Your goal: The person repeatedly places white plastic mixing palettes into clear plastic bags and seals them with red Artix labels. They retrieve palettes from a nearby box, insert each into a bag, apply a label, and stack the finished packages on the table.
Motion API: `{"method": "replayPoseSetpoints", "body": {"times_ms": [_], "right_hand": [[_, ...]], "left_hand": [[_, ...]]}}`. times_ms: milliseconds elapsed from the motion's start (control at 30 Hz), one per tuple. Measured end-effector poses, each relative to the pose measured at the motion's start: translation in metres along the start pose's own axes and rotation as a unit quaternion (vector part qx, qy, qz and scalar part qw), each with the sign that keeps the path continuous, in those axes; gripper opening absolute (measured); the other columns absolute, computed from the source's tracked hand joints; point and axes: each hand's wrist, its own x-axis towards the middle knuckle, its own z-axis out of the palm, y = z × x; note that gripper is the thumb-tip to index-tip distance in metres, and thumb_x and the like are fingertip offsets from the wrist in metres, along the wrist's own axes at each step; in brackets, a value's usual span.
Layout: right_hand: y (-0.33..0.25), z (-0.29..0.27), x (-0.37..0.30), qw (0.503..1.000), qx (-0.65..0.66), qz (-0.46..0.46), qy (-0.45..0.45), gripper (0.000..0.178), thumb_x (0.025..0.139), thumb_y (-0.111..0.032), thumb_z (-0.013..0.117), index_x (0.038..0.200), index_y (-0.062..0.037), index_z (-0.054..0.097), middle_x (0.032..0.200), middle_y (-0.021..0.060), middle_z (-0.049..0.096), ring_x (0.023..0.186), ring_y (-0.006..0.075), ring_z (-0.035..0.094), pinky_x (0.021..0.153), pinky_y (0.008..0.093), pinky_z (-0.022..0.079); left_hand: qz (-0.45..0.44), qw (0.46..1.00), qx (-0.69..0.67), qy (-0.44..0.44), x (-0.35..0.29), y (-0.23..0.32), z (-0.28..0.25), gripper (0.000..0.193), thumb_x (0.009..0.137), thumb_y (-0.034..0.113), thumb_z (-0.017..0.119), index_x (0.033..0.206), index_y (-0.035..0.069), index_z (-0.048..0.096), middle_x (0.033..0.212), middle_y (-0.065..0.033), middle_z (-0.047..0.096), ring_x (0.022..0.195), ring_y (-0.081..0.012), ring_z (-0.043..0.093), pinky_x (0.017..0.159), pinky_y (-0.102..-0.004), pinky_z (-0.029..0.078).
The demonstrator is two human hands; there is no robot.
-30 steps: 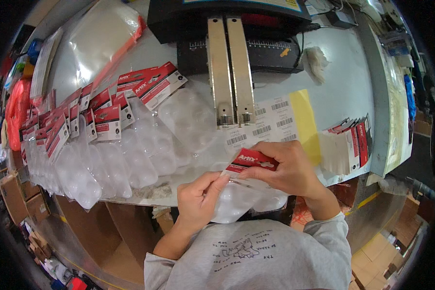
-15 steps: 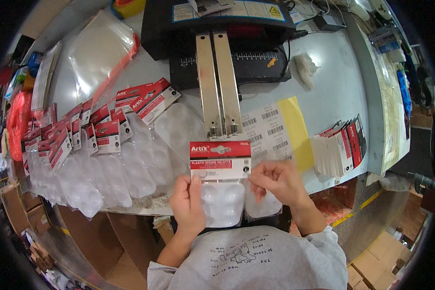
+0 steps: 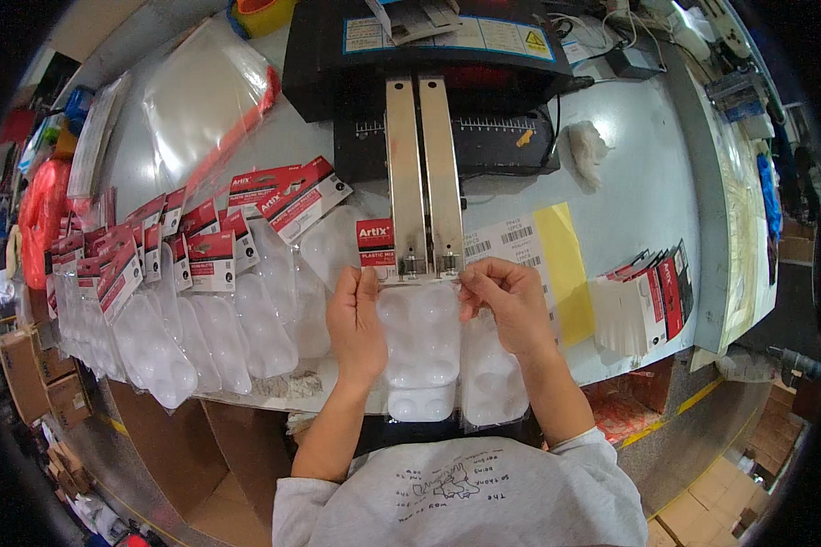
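Observation:
My left hand (image 3: 358,330) and my right hand (image 3: 513,308) pinch the two sides of a packaged white plastic paint palette (image 3: 420,339) at its top. Its red and white header card (image 3: 374,237) lies under the end of two long metal arms (image 3: 440,173), which hide most of it. The arms reach toward me from a black machine (image 3: 429,64). Just right of the held pack, below my right hand, lies another white palette (image 3: 494,378) in a clear bag at the table's front edge.
Many bagged palettes (image 3: 219,342) with red cards overlap on the left. Behind them lies a stack of clear bags (image 3: 205,91). A barcode label sheet (image 3: 497,242) with a yellow edge (image 3: 564,264) sits right of the arms, and a stack of header cards (image 3: 643,305) stands farther right.
Both hands have moved the palette pack away from me, so its header card now lies under the metal arms. My right hand now grips the pack's right edge.

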Motion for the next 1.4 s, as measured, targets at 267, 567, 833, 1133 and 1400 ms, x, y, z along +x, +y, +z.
{"method": "replayPoseSetpoints", "body": {"times_ms": [267,567,833,1133,1400], "right_hand": [[-0.005,0.000,-0.005,0.997,-0.041,-0.064,-0.025,0.017,0.087,-0.012,0.058,0.088,0.0043,0.062,0.071,0.0076,0.062,0.058,0.0134,0.061,0.055,0.0233,0.047],[-0.002,-0.009,-0.008,0.973,-0.180,-0.138,-0.027,0.016,0.089,-0.010,0.056,0.092,0.0039,0.063,0.071,0.0070,0.063,0.060,0.0135,0.062,0.060,0.0245,0.050],[-0.084,-0.165,-0.085,0.768,-0.517,-0.151,0.347,0.066,0.079,-0.009,0.065,0.137,-0.0006,0.034,0.130,0.0163,0.047,0.108,0.0234,0.053,0.093,0.0328,0.042],[-0.073,-0.185,-0.092,0.743,-0.554,-0.219,0.305,0.083,0.059,-0.030,0.084,0.129,-0.0034,0.048,0.091,0.0130,0.066,0.080,0.0208,0.060,0.081,0.0315,0.045],[-0.074,-0.165,-0.092,0.763,-0.477,-0.188,0.393,0.058,0.061,-0.022,0.082,0.110,-0.0024,0.060,0.088,0.0069,0.067,0.075,0.0112,0.060,0.070,0.0258,0.048]], "left_hand": [[0.005,1.000,-0.002,-0.006,-0.005,-0.002,-0.003,0.028,0.097,0.022,0.043,0.076,0.003,0.044,0.066,0.0002,0.041,0.065,-0.0089,0.036,0.060,-0.0242,0.033],[-0.003,0.998,0.062,-0.002,-0.009,-0.004,-0.001,0.024,0.095,0.021,0.045,0.082,0.001,0.050,0.075,-0.0084,0.055,0.072,-0.0159,0.049,0.067,-0.0313,0.039],[-0.096,0.957,0.061,0.269,-0.039,0.066,-0.195,0.030,0.091,0.024,0.049,0.107,0.000,0.060,0.081,-0.0065,0.058,0.082,-0.0172,0.056,0.082,-0.0356,0.046],[0.308,0.758,0.545,0.184,-0.016,0.066,-0.161,0.041,0.079,0.021,0.065,0.112,0.002,0.049,0.118,-0.0192,0.044,0.111,-0.0358,0.042,0.095,-0.0468,0.033],[0.232,0.905,0.342,-0.103,-0.058,-0.005,0.043,0.030,0.074,0.026,0.072,0.084,0.005,0.054,0.102,-0.0145,0.049,0.095,-0.0322,0.047,0.080,-0.0423,0.040]]}}
